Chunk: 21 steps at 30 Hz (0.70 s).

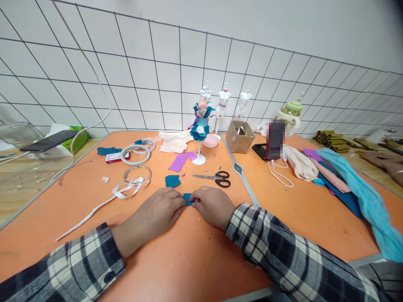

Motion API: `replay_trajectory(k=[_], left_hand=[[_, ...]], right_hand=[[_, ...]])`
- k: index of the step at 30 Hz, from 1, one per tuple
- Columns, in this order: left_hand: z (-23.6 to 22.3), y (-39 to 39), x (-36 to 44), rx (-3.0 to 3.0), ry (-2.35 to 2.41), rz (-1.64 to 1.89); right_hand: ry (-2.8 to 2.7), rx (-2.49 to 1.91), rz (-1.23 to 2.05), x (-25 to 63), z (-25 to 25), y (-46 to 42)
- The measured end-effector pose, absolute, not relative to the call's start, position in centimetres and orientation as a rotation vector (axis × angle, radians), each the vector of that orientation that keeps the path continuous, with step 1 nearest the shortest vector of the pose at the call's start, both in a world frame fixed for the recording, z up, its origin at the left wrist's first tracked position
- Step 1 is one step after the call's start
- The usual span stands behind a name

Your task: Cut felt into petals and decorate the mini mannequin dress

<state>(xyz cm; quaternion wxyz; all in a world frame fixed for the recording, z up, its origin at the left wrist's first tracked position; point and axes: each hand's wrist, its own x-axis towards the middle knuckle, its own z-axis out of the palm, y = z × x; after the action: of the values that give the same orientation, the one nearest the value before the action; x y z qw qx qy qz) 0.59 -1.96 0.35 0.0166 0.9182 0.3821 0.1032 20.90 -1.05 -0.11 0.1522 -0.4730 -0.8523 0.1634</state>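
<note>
Between my two hands, a small piece of teal crepe paper (188, 199) lies at the tabletop, pinched from both sides. My left hand (163, 206) closes on its left end, and my right hand (212, 205) grips the right end; parts of the piece are hidden under the fingers. Just beyond sits another teal scrap (173, 180). Black-handled scissors (217, 178) rest a little past my right hand, blades pointing left. Farther back, a small white dress form (201, 126) wears a ruffled teal, pink and purple paper dress. Purple paper (178, 162) lies near its base.
Tape rolls (135, 155) and a loose white strip (91, 218) are at left. Bare dress forms (223, 100), a cardboard box (240, 140) and a phone (276, 139) stand behind. Coloured crepe paper (362, 180) hangs over the right edge. Another person's hand (384, 161) shows at far right.
</note>
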Motion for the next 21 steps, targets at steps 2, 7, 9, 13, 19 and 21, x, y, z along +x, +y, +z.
replay_trajectory(k=[2, 7, 9, 13, 19, 21], left_hand=[[0.2, -1.96, 0.54, 2.84, 1.19, 0.334], [0.14, -1.92, 0.62, 2.863, 1.194, 0.299], [0.25, -1.92, 0.69, 2.903, 1.19, 0.258], [0.47, -1.91, 0.83, 2.942, 1.182, 0.282], [0.41, -1.81, 0.75, 2.912, 1.175, 0.29], [0.29, -1.8, 0.64, 2.907, 1.168, 0.29]], right_hand=[[-2.431, -1.374, 0.496, 20.89, -0.23, -0.96], [-2.422, -1.354, 0.52, 20.81, -0.23, -0.97], [-2.426, -1.341, 0.501, 20.79, -0.15, -1.08], [-2.479, -1.36, 0.409, 20.79, 0.11, -1.31], [-2.506, -1.404, 0.36, 20.83, 0.42, -1.36], [-2.524, -1.403, 0.369, 20.83, 0.45, -1.35]])
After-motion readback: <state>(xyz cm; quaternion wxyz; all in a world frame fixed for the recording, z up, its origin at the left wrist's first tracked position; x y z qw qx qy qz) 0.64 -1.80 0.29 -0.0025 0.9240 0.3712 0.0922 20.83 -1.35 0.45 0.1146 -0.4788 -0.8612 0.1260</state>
